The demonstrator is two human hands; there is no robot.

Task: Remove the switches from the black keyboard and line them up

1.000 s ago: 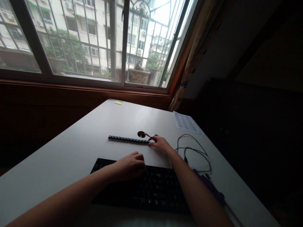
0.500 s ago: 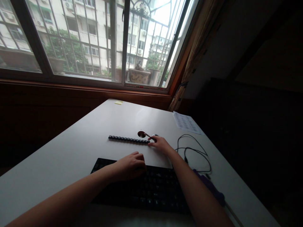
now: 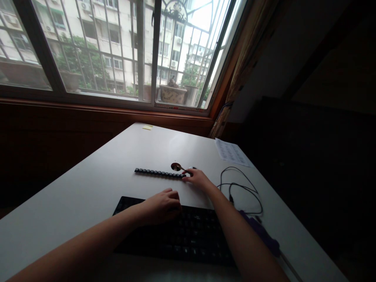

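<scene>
A row of dark keycaps (image 3: 158, 172) lies across the white desk. At its right end is my right hand (image 3: 199, 179), with thumb and forefinger about the last keycap. A thin stick-like tool (image 3: 185, 170) juts from this hand toward the round hole in the desk; its kind is too small to make out. My left hand (image 3: 164, 205) rests on the upper part of a black keyboard (image 3: 190, 239), fingers curled in. Whatever those curled fingers may hold is hidden. Both forearms cover parts of the keyboard.
Beyond the keycaps is the round desk hole (image 3: 176, 167). A black cable (image 3: 246, 188) loops on the right, near a purple object (image 3: 261, 233) partly behind my right forearm. A printed sheet (image 3: 233, 152) and a yellow note (image 3: 147, 127) lie toward the far edge, below the window.
My right hand has shifted very slightly left at the end of the keycap row. My left hand stays put on the keyboard.
</scene>
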